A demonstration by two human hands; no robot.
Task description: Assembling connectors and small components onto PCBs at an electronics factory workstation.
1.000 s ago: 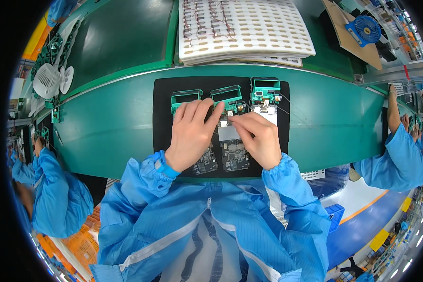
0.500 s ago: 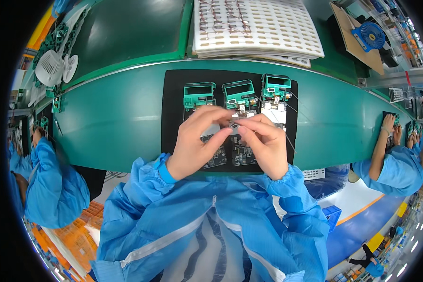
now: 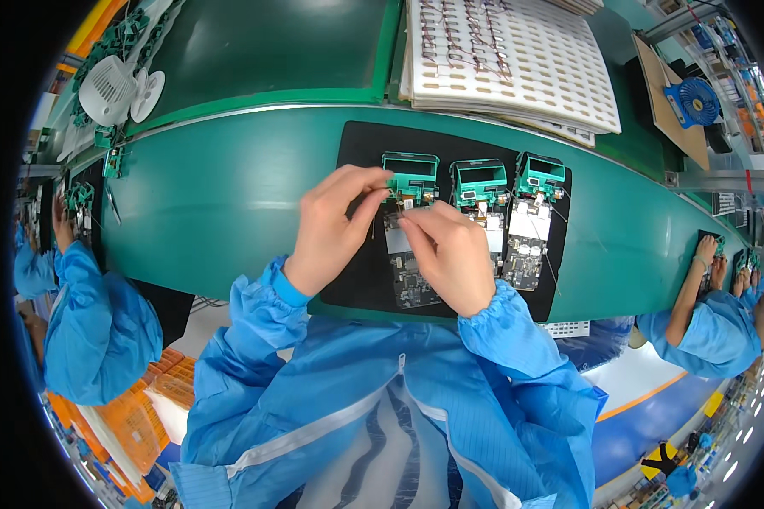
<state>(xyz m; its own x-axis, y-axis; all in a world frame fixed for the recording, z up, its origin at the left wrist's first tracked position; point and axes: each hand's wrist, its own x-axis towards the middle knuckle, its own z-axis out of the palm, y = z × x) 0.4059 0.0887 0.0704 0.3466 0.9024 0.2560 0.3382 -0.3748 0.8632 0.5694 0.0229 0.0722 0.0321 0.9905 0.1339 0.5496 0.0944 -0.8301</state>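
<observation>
Three green plastic housings, the left one, the middle one and the right one, lie in a row on a black mat. A circuit board extends toward me from each, the left board partly under my right hand. My left hand pinches at the left housing's near left corner; what its fingertips hold is too small to name. Closed thumb to finger, my right hand is at the upper end of the left board, and any part in its grip is hidden.
Foam trays with wired parts are stacked beyond the bench edge. A white fan stands far left, a blue fan far right. Tweezers lie on the green bench. Co-workers in blue sit at both sides.
My hands were together over the row, holding a small dark piece between them. Now they are apart at the left housing and its board. The view has shifted, moving the mat rightward.
</observation>
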